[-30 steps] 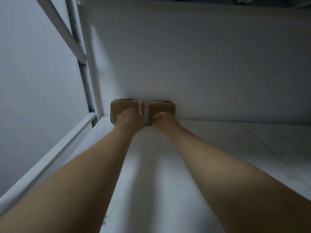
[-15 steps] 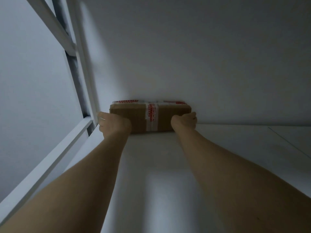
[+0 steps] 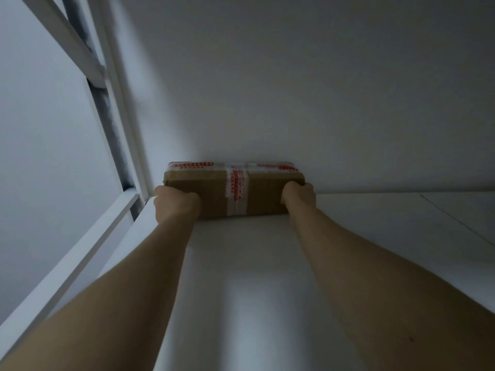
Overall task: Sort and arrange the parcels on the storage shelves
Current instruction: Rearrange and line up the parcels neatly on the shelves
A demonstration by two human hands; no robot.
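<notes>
Boxy taped cardboard parcel point(image 3: 211, 195), smooth shelf point(image 3: 348, 226)

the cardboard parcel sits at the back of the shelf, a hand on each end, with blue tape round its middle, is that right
The tape round its middle is white with red print, not blue, as the head view shows. Otherwise yes: the cardboard parcel sits at the back of the shelf, left hand and right hand gripping its ends.

The left forearm point(image 3: 134, 277), at 7 o'clock, and the right forearm point(image 3: 361, 263), at 5 o'clock, were bare down to the left hand point(image 3: 178, 203) and right hand point(image 3: 298, 195). A tiny dark speck point(image 3: 411, 339) marked the right forearm.
</notes>
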